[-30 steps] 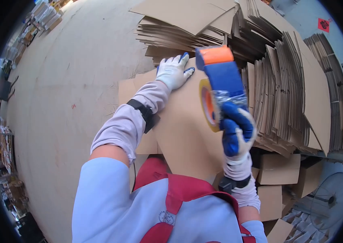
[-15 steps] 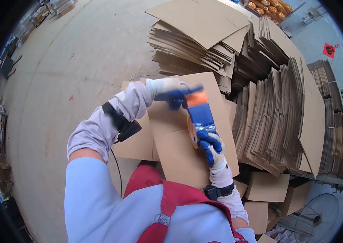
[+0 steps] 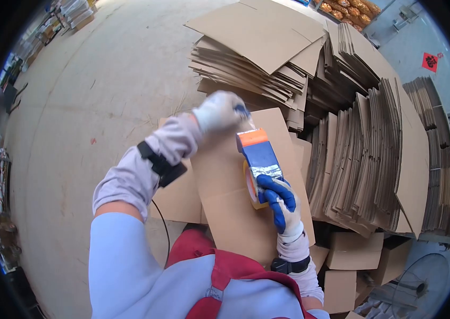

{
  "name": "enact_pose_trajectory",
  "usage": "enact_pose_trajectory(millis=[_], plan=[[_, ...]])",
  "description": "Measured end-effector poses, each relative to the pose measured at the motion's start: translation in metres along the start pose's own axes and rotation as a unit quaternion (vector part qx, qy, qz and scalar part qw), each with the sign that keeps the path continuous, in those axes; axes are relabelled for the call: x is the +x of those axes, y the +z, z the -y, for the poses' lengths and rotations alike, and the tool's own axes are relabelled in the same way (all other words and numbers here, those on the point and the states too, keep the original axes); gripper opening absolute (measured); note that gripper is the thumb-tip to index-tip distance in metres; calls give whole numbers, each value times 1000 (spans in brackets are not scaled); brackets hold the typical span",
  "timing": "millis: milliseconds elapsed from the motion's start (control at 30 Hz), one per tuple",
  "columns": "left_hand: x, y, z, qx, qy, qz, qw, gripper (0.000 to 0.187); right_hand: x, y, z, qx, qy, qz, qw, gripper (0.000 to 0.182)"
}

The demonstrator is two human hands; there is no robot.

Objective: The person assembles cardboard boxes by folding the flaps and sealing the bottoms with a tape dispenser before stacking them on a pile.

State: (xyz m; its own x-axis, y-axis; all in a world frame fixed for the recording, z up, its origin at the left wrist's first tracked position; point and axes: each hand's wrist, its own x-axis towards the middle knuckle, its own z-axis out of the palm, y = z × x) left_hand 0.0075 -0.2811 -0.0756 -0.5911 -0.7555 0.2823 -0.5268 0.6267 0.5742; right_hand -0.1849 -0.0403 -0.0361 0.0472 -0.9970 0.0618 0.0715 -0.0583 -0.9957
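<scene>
Head view, one item group after another. We listed first the right hand (image 3: pixel 281 204), in a white glove with blue-coated fingers, clamped round the handle of a blue tape dispenser (image 3: pixel 260 154). That tool, orange at its front edge and carrying a yellow-rimmed tape roll (image 3: pixel 253 191) at its left side, was over the middle of a creased cardboard panel (image 3: pixel 227 183); we could not tell whether it touched the surface.

Next we entered the left hand (image 3: pixel 219 111), similarly gloved and partly blurred, its fingers pinched together on a clear tape strip (image 3: pixel 248 125) just beyond the dispenser's orange edge. We noted a black wrist strap (image 3: pixel 164 169) on the left forearm and a red apron (image 3: pixel 238 266) over a pale blue garment.

Surroundings, as we catalogued them: flattened cartons (image 3: pixel 254 34) stacked beyond the panel; an upright row of folded cardboard (image 3: pixel 355 159) to the right; boxes (image 3: pixel 355 250) below that row; a red paper sign (image 3: pixel 430 62) on the wall; a bare floor (image 3: pixel 102 80) to the left.
</scene>
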Motion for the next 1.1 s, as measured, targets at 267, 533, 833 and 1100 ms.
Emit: enact_pose_trajectory(millis=[267,533,833,1100], plan=[[40,57,99,118,-171,314,927,35,9,3,11,-48,75,-20,996,29],[36,29,101,374,-160,382,830,42,4,6,7,4,71,-24,997,29],[12,61,-59,196,-156,130,959,65,-103,-23,0,63,30,-31,997,26],[17,67,-62,274,-206,113,933,66,-436,-75,-24,-125,160,-19,979,25]])
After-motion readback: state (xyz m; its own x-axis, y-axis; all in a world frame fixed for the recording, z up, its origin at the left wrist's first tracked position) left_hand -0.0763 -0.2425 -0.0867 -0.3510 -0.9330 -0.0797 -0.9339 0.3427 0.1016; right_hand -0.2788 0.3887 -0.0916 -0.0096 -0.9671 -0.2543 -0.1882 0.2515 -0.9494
